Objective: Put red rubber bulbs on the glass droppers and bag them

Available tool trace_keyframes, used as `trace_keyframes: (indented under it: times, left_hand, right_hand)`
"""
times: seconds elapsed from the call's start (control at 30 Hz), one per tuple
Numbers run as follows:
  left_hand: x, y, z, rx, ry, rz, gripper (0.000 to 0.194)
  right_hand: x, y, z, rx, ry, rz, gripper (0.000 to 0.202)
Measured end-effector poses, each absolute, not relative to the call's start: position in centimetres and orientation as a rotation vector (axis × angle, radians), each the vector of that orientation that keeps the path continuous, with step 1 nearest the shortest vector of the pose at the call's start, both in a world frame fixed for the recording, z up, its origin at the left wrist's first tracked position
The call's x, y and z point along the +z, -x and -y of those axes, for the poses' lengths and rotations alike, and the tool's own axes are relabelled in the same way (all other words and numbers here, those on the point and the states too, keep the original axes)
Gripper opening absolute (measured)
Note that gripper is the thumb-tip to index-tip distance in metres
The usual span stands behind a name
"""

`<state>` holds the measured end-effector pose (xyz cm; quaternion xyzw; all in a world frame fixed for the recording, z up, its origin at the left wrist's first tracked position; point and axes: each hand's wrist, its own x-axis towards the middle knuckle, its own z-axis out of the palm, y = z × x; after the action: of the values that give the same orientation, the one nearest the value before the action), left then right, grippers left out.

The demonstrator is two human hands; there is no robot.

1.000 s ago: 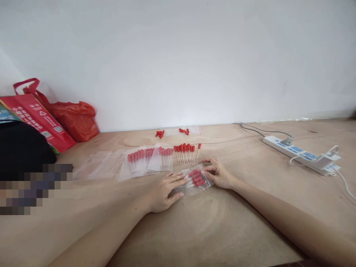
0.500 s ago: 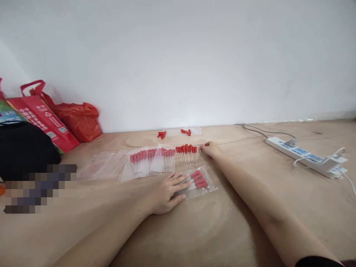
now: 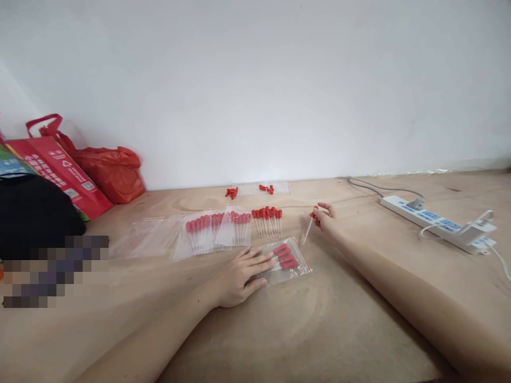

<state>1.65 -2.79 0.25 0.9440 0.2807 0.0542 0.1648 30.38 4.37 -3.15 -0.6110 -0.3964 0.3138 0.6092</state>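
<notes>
My left hand (image 3: 249, 274) lies flat with fingers spread on a clear zip bag (image 3: 300, 270) that contains several red-bulbed droppers (image 3: 286, 256). Between the fingertips of my right hand (image 3: 325, 219) a single dropper (image 3: 308, 232) is pinched by its red bulb, its clear tube slanting down to the left. Left of that hand, a row of loose droppers (image 3: 267, 214) lies on the table, bulbs away from me. Farther left, filled zip bags (image 3: 198, 233) with more droppers overlap one another.
Flat clear bags (image 3: 146, 236) lie at the left. Small red bulbs (image 3: 231, 193) and another clear bag (image 3: 282, 187) sit by the wall. A white power strip (image 3: 435, 222) with cables is at the right. Red bags (image 3: 114, 173) and a black item (image 3: 38, 215) stand at the far left.
My right hand has moved right and slightly toward me, lifting one dropper away from the end of the loose row. My left hand stays on the bag.
</notes>
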Motion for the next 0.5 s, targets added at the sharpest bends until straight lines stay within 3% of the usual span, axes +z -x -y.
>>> trace_keyframes:
  times: [0.17,0.5]
  left_hand:
    - [0.6,-1.8,2.9,0.136,-2.673,-0.824,0.042]
    - [1.0,-2.0,3.1,0.119,-2.669,-0.843,0.042]
  right_hand:
    - [-3.8,-30.1,0.1,0.844,1.091,0.805,0.031]
    - [-3.1,-28.2,1.3,0.959,1.095,0.737,0.031]
